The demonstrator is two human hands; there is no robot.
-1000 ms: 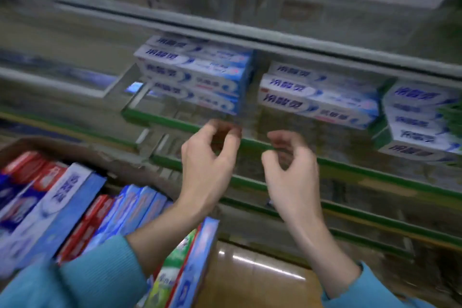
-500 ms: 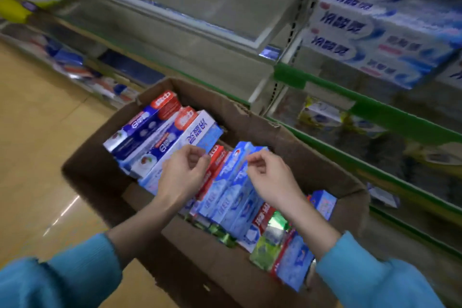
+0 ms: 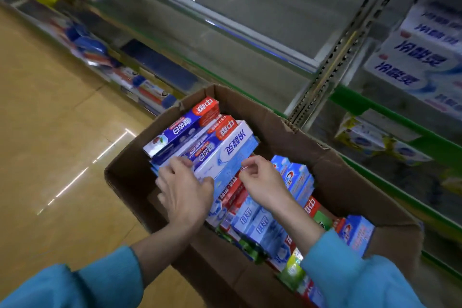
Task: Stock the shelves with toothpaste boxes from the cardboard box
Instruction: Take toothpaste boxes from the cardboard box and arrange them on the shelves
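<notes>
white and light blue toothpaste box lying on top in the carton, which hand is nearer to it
Left. The left hand rests on the near end of the white and light blue box, fingers curled over it. The right hand hovers just beside its right edge, holding nothing.

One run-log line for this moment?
stage: picking | left hand: gripping white-blue toothpaste box | right hand: empty | brown cardboard box: full

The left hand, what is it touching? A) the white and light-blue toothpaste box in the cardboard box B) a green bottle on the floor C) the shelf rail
A: the left hand has its fingers curled over the white and light-blue toothpaste box inside the cardboard box.
</notes>
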